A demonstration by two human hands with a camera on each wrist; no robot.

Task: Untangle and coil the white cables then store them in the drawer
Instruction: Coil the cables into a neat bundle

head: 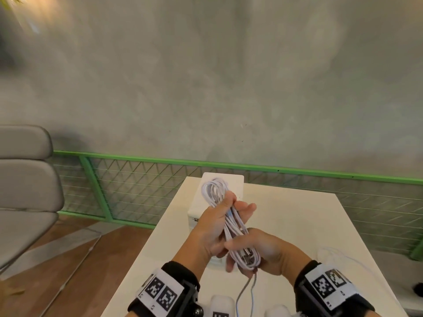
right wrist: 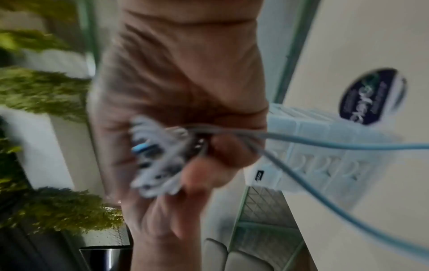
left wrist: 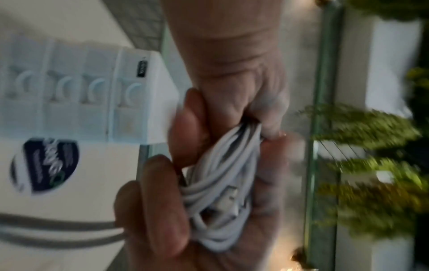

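We hold the coil (head: 225, 216) above the desk (head: 297, 216) between both hands. Our left hand (head: 211, 227) wraps the middle of the loops so they cannot spring apart, while our right hand (head: 258, 250) curls round the lower end — probably to tuck in the two tails hanging below it. Just beyond the left hand sits the drawer unit (head: 206, 202), with another cable (head: 332, 253) to the right of our right hand.

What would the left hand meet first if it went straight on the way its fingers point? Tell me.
Probably the white drawer unit: the left hand, holding the coiled white cable, points up and away over it. Depth is unclear, so it may pass above.
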